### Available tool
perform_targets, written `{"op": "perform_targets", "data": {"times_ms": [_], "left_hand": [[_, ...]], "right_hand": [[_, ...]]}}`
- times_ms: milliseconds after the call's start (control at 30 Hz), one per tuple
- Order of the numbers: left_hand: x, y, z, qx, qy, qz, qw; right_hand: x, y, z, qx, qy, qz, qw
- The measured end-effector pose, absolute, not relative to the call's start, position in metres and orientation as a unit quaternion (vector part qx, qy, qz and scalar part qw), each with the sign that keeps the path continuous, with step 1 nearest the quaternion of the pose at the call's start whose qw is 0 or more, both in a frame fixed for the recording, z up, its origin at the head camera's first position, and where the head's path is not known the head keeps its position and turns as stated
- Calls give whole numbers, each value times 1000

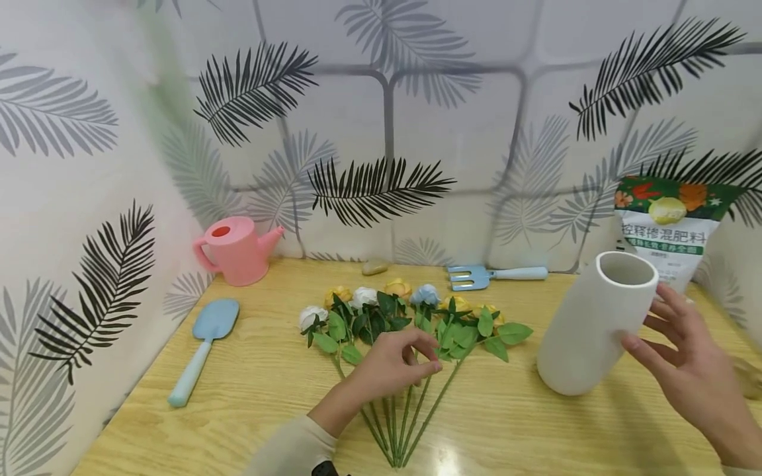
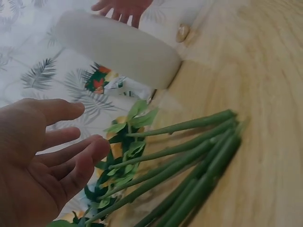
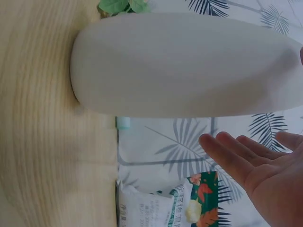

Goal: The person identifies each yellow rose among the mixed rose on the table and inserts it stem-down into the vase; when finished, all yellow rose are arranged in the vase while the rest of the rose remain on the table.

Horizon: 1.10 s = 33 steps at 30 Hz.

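Right hand (image 1: 684,357), fingers spread, beside my tilted white vase (image 1: 595,324); left hand (image 1: 393,363), relaxed, over flower stems (image 1: 411,410) left of the vase. Unsupported, the vase may topple onto the flowers.

Lighting bright, even, overhead; a glare patch on the table (image 1: 443,463) at six o'clock. Shadows soft. Head view bends at its edges. Both wrist views soft, washed-out, with near hands blurred.

Watering can (image 1: 235,250), trowel (image 1: 202,347), fork (image 1: 494,275), bag (image 1: 669,228)
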State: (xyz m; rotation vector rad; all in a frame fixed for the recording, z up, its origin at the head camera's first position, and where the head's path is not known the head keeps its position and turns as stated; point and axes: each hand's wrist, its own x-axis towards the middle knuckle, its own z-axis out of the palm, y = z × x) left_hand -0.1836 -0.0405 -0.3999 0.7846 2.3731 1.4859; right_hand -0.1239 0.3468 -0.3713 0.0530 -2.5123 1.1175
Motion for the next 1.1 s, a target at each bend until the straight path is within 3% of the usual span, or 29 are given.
{"op": "perform_targets", "data": {"times_ms": [567,1100], "left_hand": [[-175,-20,-410,220,807,507,206],[-171,-18,-411,239,852,431,173]], "right_hand": [[-126,335,-376,49,-879,421,218],[-126,334,-375,55,-879,421,218]]}}
